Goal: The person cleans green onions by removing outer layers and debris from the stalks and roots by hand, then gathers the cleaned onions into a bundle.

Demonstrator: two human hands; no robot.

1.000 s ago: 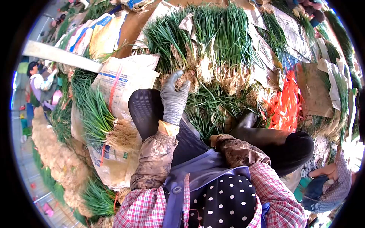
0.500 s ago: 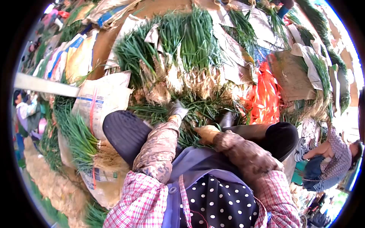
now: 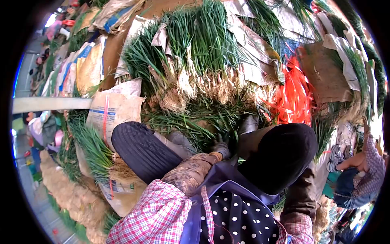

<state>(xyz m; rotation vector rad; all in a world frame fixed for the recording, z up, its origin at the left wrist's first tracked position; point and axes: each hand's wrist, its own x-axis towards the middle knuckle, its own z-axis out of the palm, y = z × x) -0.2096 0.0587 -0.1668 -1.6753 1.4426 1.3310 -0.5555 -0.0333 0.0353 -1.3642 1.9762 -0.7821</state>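
My left hand (image 3: 220,148), in a grey glove, reaches down between my knees to loose green leaves (image 3: 195,128). Its fingers look spread on the leaves, with nothing visibly gripped. Beyond them stand bunches of green onions (image 3: 203,36), with pale bulbs and stringy roots (image 3: 217,87) facing me. The camouflage sleeve of my right arm (image 3: 300,195) lies outside my right knee, and the hand itself is out of sight.
Red plastic strips (image 3: 293,95) lie at the right, beside a brown sheet (image 3: 325,75). A printed sack (image 3: 115,107) and another onion bunch (image 3: 95,148) are at the left. Another person (image 3: 361,175) sits at the far right.
My left hand has moved right and closer to my body. My right hand, in a yellowish glove, has left the leaves and gone from view; its arm has swung outward to the right.
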